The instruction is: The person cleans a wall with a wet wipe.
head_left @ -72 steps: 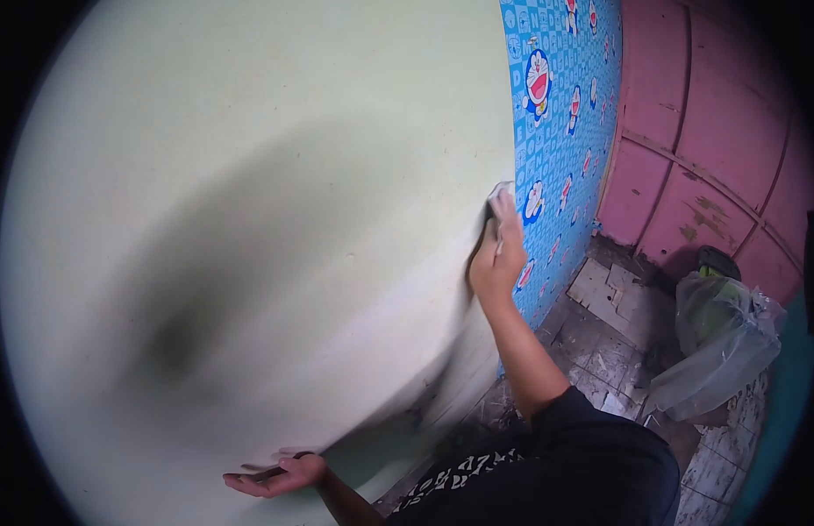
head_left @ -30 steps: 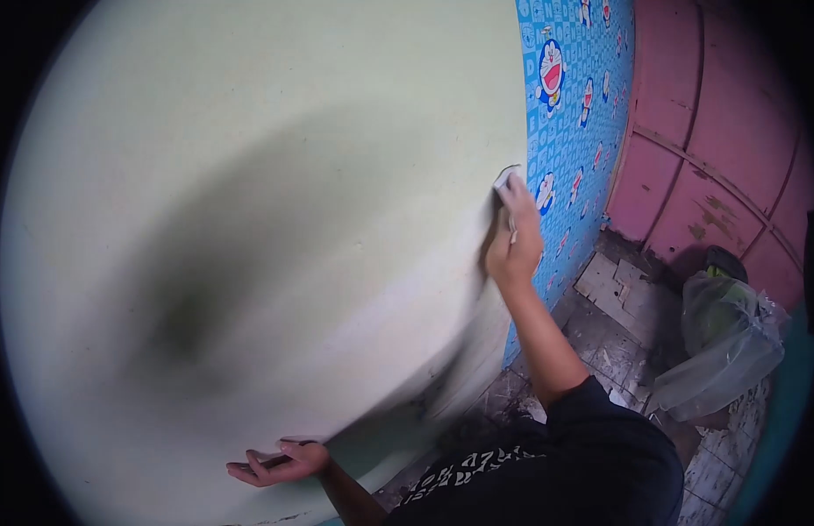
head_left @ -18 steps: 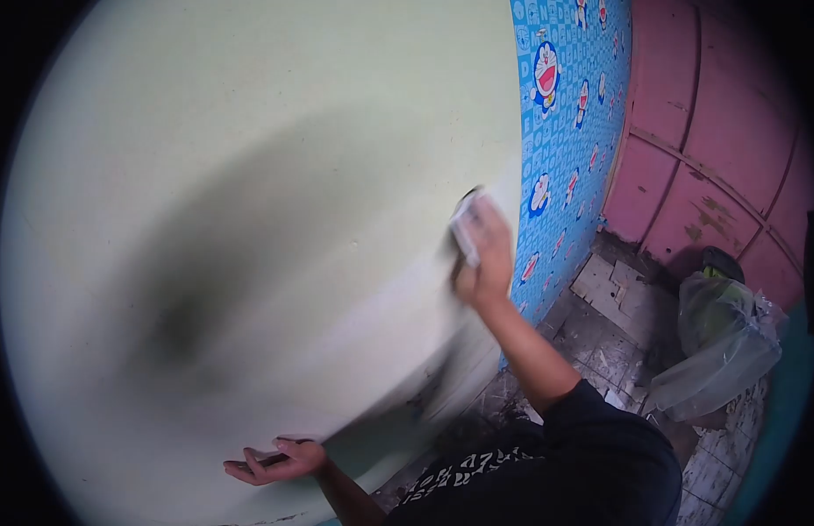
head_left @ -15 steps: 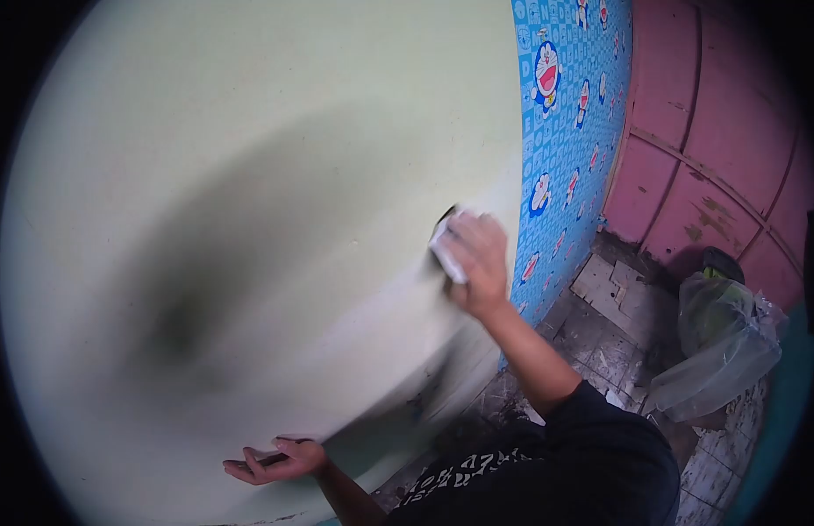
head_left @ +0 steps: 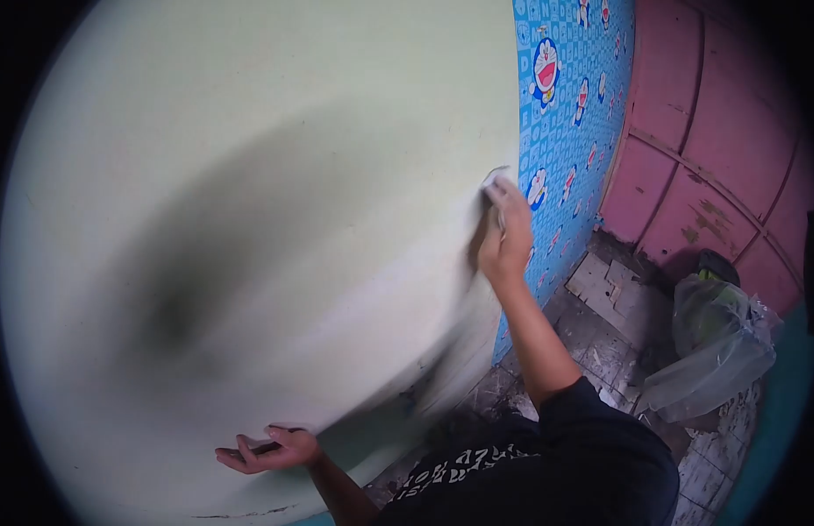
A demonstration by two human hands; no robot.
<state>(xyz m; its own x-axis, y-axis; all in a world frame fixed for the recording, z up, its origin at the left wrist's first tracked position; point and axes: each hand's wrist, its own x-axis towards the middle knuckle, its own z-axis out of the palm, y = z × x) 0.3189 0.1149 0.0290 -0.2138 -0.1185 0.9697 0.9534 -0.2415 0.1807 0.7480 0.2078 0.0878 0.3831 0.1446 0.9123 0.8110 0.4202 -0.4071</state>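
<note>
My right hand (head_left: pixel 510 235) presses a small white sheet with a dark edge (head_left: pixel 493 179), which looks like folded sandpaper, on the pale green wall (head_left: pixel 363 114). It is close to where the wall meets a strip of blue cartoon wallpaper (head_left: pixel 560 131). The fingers cover most of the sheet. A whitish streak runs diagonally across the wall below and left of this hand. Lower down, my left hand (head_left: pixel 280 450) is held near the wall, palm up, with its fingers loosely spread and nothing in them.
Pink panels (head_left: pixel 731 149) stand beyond the wallpaper at the right. A clear plastic bag (head_left: pixel 714 351) with something green inside lies on the worn tiled floor (head_left: pixel 600 342). Dark stains mark the lower wall. Shadows fall across the wall's left side.
My right hand has moved up and to the right along the wall with the white sheet, closer to the wallpaper edge. My left hand has shifted only slightly.
</note>
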